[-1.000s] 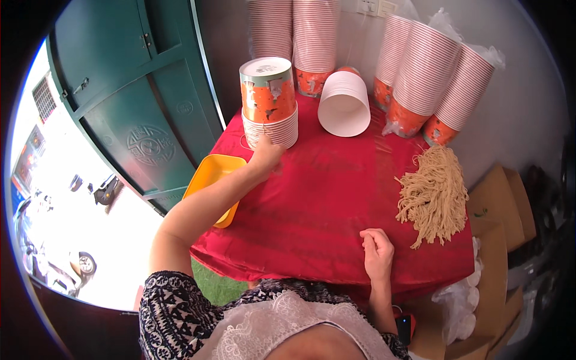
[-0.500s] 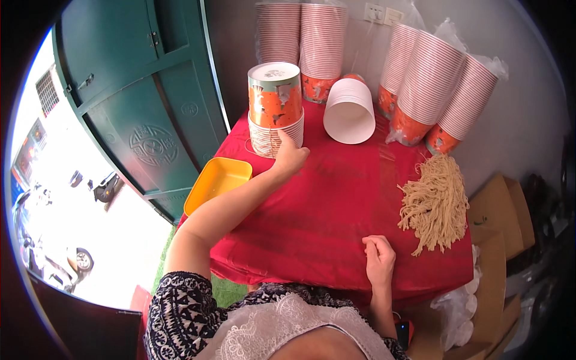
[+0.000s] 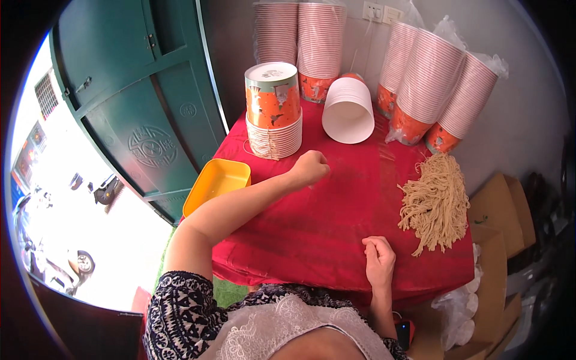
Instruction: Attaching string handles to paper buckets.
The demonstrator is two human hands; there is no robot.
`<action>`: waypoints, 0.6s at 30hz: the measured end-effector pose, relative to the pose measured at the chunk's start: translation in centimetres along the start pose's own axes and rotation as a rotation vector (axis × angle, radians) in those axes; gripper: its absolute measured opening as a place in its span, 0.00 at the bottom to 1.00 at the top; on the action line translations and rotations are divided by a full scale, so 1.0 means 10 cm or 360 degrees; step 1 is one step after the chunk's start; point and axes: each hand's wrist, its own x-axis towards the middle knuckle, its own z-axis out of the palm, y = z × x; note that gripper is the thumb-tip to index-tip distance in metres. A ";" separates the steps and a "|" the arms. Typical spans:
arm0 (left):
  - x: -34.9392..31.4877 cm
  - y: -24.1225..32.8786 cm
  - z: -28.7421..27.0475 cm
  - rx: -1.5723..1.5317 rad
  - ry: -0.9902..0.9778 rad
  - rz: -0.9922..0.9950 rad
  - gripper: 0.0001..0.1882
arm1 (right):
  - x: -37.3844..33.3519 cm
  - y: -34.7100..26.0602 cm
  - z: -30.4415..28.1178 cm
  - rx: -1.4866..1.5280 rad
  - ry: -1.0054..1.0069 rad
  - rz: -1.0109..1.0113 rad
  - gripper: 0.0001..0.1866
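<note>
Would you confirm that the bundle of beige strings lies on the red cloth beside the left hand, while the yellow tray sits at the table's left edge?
Not quite: in the head view the bundle of beige strings lies on the red cloth nearer the right hand, not the left hand. The yellow tray does sit at the table's left edge.

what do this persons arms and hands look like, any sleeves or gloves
Both hands are bare: no gloves, rings or watch show on the left hand or the right hand. The forearms are uncovered. A short dark sleeve with a white pattern covers the left upper arm, beside a white lace front.
</note>
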 end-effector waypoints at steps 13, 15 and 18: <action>1.09 0.26 -0.08 0.1127 0.1020 0.1328 0.07 | 0.02 -0.13 -0.01 -0.0033 -0.0009 -0.0124 0.05; 1.27 0.36 -0.12 0.1325 0.1085 0.1478 0.08 | 0.01 -0.11 -0.01 -0.0006 -0.0022 -0.0143 0.05; 1.53 0.46 -0.11 0.1502 0.1069 0.1640 0.10 | 0.00 -0.11 -0.03 0.0008 -0.0073 -0.0096 0.05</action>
